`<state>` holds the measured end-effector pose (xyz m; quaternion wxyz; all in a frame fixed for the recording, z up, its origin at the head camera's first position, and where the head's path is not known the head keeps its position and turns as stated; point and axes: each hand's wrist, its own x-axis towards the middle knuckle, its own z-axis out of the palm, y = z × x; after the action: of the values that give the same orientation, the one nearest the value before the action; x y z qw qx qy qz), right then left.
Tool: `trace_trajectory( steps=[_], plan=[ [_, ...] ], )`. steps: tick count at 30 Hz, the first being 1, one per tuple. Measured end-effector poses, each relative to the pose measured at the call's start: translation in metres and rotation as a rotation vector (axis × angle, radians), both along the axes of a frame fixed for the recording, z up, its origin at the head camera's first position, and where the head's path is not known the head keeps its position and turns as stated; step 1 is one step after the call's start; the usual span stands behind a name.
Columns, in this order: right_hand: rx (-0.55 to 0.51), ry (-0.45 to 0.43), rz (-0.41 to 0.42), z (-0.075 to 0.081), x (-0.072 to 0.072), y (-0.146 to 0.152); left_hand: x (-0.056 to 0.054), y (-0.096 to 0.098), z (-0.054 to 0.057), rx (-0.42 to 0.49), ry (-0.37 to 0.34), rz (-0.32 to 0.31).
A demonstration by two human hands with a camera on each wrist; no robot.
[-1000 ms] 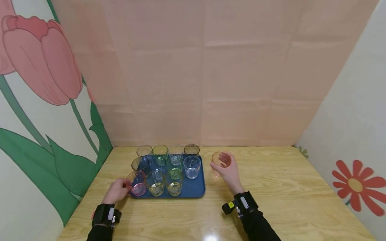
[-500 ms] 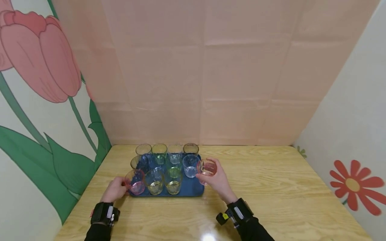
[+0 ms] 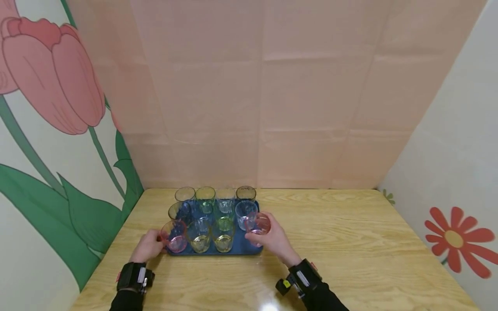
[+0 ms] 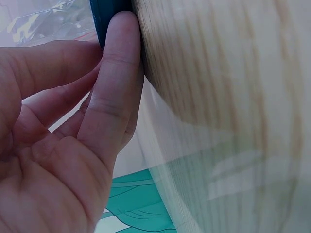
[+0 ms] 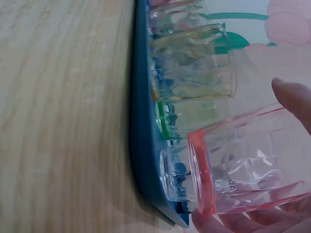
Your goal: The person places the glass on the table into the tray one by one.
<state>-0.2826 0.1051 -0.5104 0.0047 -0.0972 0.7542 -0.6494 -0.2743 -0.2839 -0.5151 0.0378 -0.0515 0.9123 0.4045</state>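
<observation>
My right hand [image 3: 277,242] grips a pink-tinted glass [image 5: 243,167], thumb on one side and fingers on the other. The glass is over the front right corner of a blue tray [image 3: 242,247]; in the right wrist view its thick base appears a little above the tray floor. At the tray's front left corner, my left hand [image 3: 147,247] pinches the rim between thumb and fingers, as the left wrist view shows. Another pink glass [image 3: 176,238] stands on the tray beside that hand. Two yellowish glasses, the right one [image 3: 223,239], share the front row.
Behind the front row stand several more glasses, among them a clear glass [image 3: 246,212], a green-tinted glass [image 3: 205,196] and a dark-tinted glass [image 3: 246,193]. The wooden table [image 3: 350,242] extends right of the tray. A pinkish covering [image 3: 256,108] hangs at the back.
My right hand has carried the pink glass leftward from beside the tray to over its front right corner, and lower. My left hand has stayed at the tray's rim.
</observation>
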Motion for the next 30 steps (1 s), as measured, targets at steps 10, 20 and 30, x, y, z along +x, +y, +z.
trace_trajectory(
  steps=[10,20,30],
  plan=[
    [0.052,-0.038,0.046,-0.005,0.003,-0.005,-0.002,-0.001,-0.001,0.000,-0.010,0.003],
    [0.146,0.015,0.033,-0.011,0.004,-0.009,0.001,0.000,0.000,0.009,0.020,-0.021],
    [0.159,0.020,0.047,-0.009,0.007,-0.011,-0.001,-0.001,-0.001,-0.006,0.005,-0.016]
  ],
)
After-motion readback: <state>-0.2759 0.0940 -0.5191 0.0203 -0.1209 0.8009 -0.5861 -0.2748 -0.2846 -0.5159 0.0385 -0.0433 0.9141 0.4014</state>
